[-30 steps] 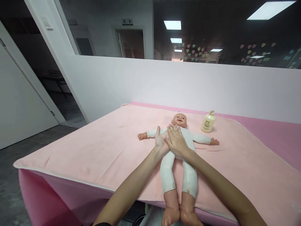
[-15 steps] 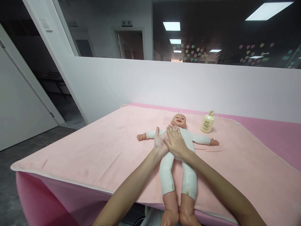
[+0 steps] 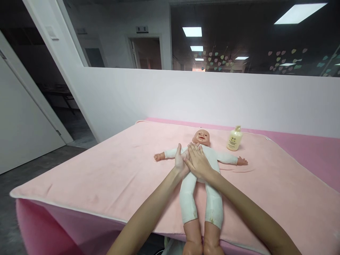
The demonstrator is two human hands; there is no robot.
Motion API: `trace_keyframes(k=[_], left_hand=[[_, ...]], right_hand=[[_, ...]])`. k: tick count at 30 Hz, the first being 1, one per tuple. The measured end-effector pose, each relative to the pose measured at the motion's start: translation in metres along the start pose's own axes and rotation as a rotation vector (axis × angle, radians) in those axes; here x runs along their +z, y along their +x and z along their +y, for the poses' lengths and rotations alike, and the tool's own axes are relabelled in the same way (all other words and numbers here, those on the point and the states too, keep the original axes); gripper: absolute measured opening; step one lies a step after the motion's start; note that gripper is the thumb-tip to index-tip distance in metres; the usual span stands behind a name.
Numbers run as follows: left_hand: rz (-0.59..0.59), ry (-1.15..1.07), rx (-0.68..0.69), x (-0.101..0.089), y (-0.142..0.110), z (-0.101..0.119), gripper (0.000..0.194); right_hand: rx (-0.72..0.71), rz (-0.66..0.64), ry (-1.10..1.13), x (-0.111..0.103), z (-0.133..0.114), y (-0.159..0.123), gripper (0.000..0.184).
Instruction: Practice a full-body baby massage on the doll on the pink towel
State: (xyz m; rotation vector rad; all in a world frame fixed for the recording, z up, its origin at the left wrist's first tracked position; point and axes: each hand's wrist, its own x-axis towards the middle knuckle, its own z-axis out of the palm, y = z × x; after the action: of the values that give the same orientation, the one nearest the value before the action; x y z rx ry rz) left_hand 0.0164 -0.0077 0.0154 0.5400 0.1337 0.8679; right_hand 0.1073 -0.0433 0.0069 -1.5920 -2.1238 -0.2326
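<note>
A baby doll (image 3: 212, 205) in a white bodysuit lies on its back on a pink towel (image 3: 111, 170), arms spread, feet toward me. Both my hands rest flat on its chest. My right hand (image 3: 198, 162) lies on top with fingers stretched toward the doll's chin. My left hand (image 3: 180, 160) lies partly under it, on the doll's left side of the view, thumb raised. Neither hand holds anything.
A pale yellow pump bottle (image 3: 234, 139) stands on the towel to the right of the doll's head. The padded pink table (image 3: 313, 152) meets a white half wall behind. An open doorway and grey floor lie at the left.
The hands stay on the doll's chest, almost unmoved. The view has tipped slightly, so the doll's feet sit lower in the picture.
</note>
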Motion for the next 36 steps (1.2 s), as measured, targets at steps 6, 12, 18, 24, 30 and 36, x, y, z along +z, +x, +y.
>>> trace_keyframes(k=[6,12,18,24,30,36], left_hand=[[0.02,0.272,0.043,-0.019,0.01,-0.01,0.045],[-0.181,0.825,0.121,-0.031,0.004,-0.017,0.025],[-0.301,1.641,0.085,-0.023,-0.001,-0.009,0.05],[-0.373,2.01,0.014,-0.018,0.0,-0.005,0.062],[-0.572,2.091,0.027,-0.014,-0.001,-0.004,0.045],[-0.499,2.151,0.068,-0.019,0.004,-0.01,0.044]], right_hand=[[-0.008,-0.187,0.024,-0.012,0.009,-0.002,0.063],[0.119,-0.563,0.047,-0.043,0.013,-0.014,0.064],[0.305,-0.647,0.038,-0.038,0.006,-0.017,0.067],[0.238,-0.356,0.372,-0.006,0.031,-0.033,0.069],[0.645,0.357,1.236,0.017,0.061,-0.046,0.055],[0.585,0.48,1.065,0.026,0.057,-0.051,0.041]])
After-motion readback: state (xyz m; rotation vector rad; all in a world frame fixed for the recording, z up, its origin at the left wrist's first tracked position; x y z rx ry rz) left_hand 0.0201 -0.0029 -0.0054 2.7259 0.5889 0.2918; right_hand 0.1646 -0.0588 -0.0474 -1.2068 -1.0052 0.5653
